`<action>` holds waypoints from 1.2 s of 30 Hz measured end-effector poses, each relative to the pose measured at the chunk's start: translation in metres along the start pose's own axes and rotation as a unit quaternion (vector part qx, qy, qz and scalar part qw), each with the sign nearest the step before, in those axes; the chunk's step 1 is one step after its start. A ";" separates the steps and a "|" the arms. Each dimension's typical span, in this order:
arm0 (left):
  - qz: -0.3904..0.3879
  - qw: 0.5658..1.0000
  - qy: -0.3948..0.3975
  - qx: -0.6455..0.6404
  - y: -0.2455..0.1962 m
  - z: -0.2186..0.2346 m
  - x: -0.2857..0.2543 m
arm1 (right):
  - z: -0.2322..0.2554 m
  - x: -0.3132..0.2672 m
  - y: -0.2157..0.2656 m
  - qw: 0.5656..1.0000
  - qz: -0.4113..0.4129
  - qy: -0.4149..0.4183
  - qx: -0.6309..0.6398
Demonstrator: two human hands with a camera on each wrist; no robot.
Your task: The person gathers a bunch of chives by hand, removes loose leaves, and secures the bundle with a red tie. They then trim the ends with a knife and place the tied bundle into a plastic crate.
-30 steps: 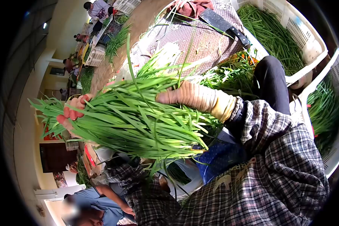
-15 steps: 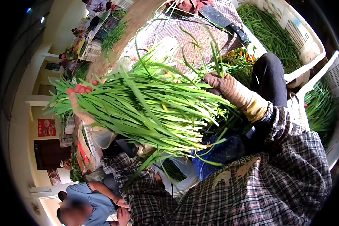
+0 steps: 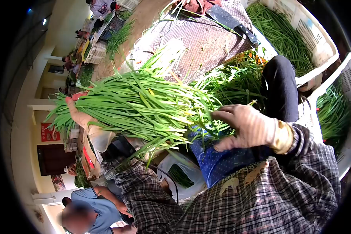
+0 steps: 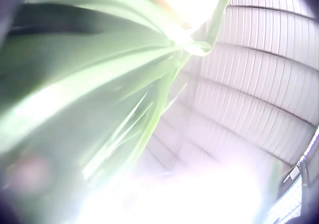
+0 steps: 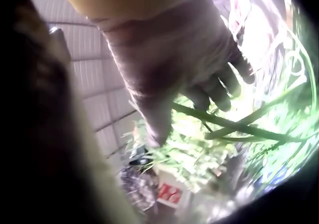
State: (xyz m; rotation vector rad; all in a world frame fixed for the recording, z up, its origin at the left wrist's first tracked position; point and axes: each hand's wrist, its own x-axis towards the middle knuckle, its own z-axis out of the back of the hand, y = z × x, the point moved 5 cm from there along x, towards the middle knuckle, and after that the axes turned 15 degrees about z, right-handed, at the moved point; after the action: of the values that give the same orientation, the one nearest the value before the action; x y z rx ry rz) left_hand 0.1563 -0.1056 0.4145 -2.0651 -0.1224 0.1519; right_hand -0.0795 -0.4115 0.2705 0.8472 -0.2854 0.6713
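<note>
A thick bunch of garlic chives lies across my left hand, its leafy ends to the left. The left thumb and red-looking fingertips curl round the leaves; the rest of that hand is hidden beneath. In the left wrist view, blurred leaves fill one side. My right hand, in a pale glove, is just right of the pale stem ends, its fingers spread and loosely bent. Loose chive leaves cross near its thumb and fingers in the right wrist view.
A cleaver lies on a patterned mat beyond the bunch. White crates of chives stand at the right. More greens lie beside my knee, and a blue dotted bag is by my lap. Another person sits at lower left.
My right hand has let go of the few leaves it pinched and has come down towards my lap, fingers opening. The left hand still holds the bunch.
</note>
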 end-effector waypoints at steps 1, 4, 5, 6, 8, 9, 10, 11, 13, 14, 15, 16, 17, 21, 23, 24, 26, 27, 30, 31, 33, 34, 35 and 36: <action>0.015 0.998 0.062 0.027 -0.004 0.004 0.012 | -0.006 0.017 -0.008 0.998 -0.034 -0.009 0.045; 0.029 0.998 0.050 0.024 -0.006 -0.008 0.007 | -0.045 0.054 -0.049 0.964 -0.059 -0.062 0.251; 0.061 0.994 0.091 0.003 0.000 -0.027 -0.011 | -0.038 0.069 -0.042 0.936 -0.061 -0.089 0.336; 0.062 0.994 0.086 0.006 -0.002 -0.029 -0.014 | -0.028 0.070 -0.031 0.888 -0.080 -0.120 0.437; 0.006 0.997 0.059 0.044 -0.009 -0.034 -0.017 | -0.047 0.075 -0.054 0.817 -0.109 -0.159 0.543; 0.067 0.997 0.020 -0.013 0.008 -0.065 -0.056 | -0.047 0.081 -0.056 0.842 -0.152 -0.065 0.514; 0.067 0.997 0.022 -0.012 0.007 -0.063 -0.047 | -0.038 0.084 -0.044 0.835 -0.099 -0.052 0.539; 0.022 0.996 0.067 0.052 0.003 -0.061 -0.038 | -0.029 0.086 -0.032 0.823 -0.046 -0.039 0.564; -0.004 0.997 0.052 0.060 0.007 -0.058 -0.031 | -0.053 0.088 -0.061 0.771 -0.163 -0.044 0.614; -0.004 0.997 0.052 0.058 0.011 -0.064 -0.031 | -0.073 0.094 -0.081 0.641 -0.128 -0.163 0.739; -0.006 0.994 0.007 0.112 0.015 -0.067 -0.032 | -0.052 0.099 -0.064 0.583 -0.059 -0.191 0.787; -0.008 0.985 -0.041 0.169 0.019 -0.069 -0.037 | -0.042 0.102 -0.060 0.713 -0.004 -0.196 0.673; -0.004 0.982 -0.021 0.187 0.026 -0.080 -0.053 | -0.034 0.104 -0.056 0.819 0.037 -0.211 0.532; 0.022 0.985 -0.011 0.170 0.008 -0.049 -0.007 | -0.029 0.059 -0.092 0.910 -0.068 -0.168 0.372; 0.076 0.978 -0.056 0.184 0.000 -0.054 -0.023 | -0.042 0.010 -0.111 0.816 -0.288 -0.158 0.475; 0.133 0.966 -0.096 0.201 0.001 -0.055 -0.032 | -0.045 -0.011 -0.118 0.916 -0.266 -0.055 0.295; 0.187 0.949 -0.134 0.216 0.005 -0.044 -0.035 | -0.043 -0.028 -0.119 0.939 -0.284 0.100 0.168; 0.172 0.960 -0.055 0.212 0.007 -0.036 -0.025 | -0.034 -0.027 -0.100 0.949 -0.272 0.151 0.052; 0.339 0.911 0.187 0.141 0.008 -0.018 0.013 | -0.021 0.008 -0.058 0.988 -0.050 -0.102 0.103; 0.423 0.861 0.265 0.098 0.017 -0.028 0.006 | -0.026 0.027 -0.056 0.964 -0.104 -0.099 0.224; 0.238 0.933 0.191 0.191 0.025 -0.042 0.002 | -0.047 0.050 -0.059 0.890 -0.203 -0.097 0.397; 0.165 0.962 0.108 0.189 0.021 -0.057 -0.012 | -0.061 0.053 -0.067 0.852 -0.248 -0.100 0.450; 0.091 0.976 0.020 0.195 0.016 -0.072 -0.030 | -0.048 0.049 -0.061 0.896 -0.235 -0.162 0.340; 0.087 0.977 0.018 0.192 0.016 -0.072 -0.029 | -0.038 0.037 -0.059 0.915 -0.215 -0.141 0.310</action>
State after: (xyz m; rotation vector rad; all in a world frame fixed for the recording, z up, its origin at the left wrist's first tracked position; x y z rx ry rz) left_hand 0.1395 -0.1802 0.4368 -1.6887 0.1058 0.2272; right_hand -0.0145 -0.3944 0.2288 1.5699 -0.1302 0.2098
